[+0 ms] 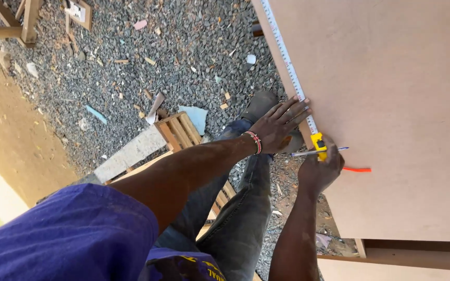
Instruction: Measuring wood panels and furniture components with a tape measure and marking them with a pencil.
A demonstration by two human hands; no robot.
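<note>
A large, smooth brown board [391, 104] fills the right side. A white measuring tape [286, 57] runs along its left edge. My left hand [279, 124], with a beaded bracelet at the wrist, lies flat with fingers spread and presses the tape onto the board's edge. Just below it, my right hand [320, 169] grips the yellow tape case [318, 143] together with a pen [313, 153] that points right onto the board. An orange wrist strap [358, 169] from the case lies on the board.
Grey gravel [183, 57] strewn with wood offcuts lies below. A small slatted wooden frame [177, 130] and a pale plank [128, 155] sit by my legs. Timber pieces [11, 23] stand top left. A wooden support [417, 257] shows under the board's near edge.
</note>
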